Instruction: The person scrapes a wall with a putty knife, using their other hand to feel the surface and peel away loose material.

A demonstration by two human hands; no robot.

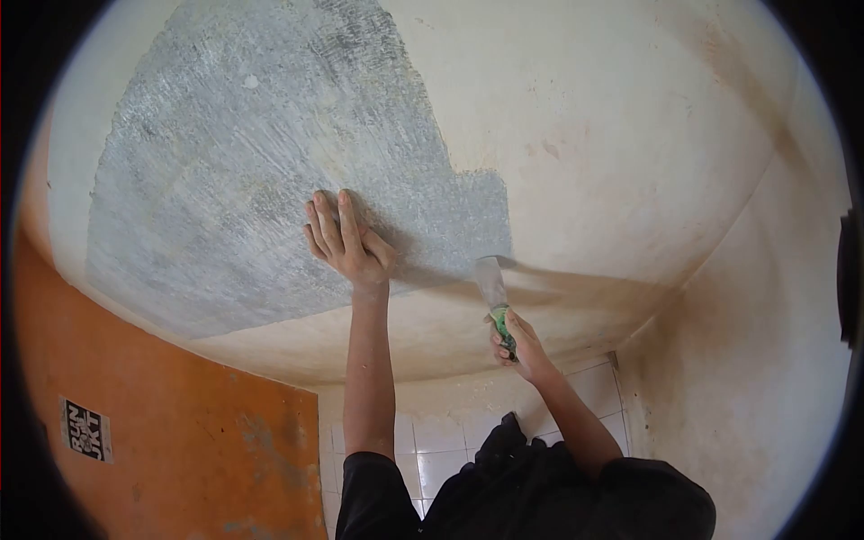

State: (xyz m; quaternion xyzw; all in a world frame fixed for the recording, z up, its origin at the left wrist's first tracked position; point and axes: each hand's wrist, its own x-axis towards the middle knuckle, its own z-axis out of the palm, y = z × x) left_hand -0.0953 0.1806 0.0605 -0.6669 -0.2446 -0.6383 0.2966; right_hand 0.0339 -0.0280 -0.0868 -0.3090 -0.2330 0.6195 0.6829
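My left hand (346,241) lies against the wall with its fingers stretched out, on a large grey patch (225,171) of bare, scraped surface. In my right hand (516,340) is a putty knife (491,283), its green and black handle wrapped by my fingers. The wide metal blade points up and meets the wall near the lower right corner of the grey patch. Around the patch is cream-white paint (585,162) with a jagged border. Part of the knife's handle is hidden by my fingers.
An orange wall (180,423) with scuffs and a black-and-white sticker (85,430) stands at the lower left. White floor tiles (441,468) show below, beside my dark clothing. To the right, another whitish wall (747,360) meets the painted one at a corner; a dark object (848,279) is at the far right edge.
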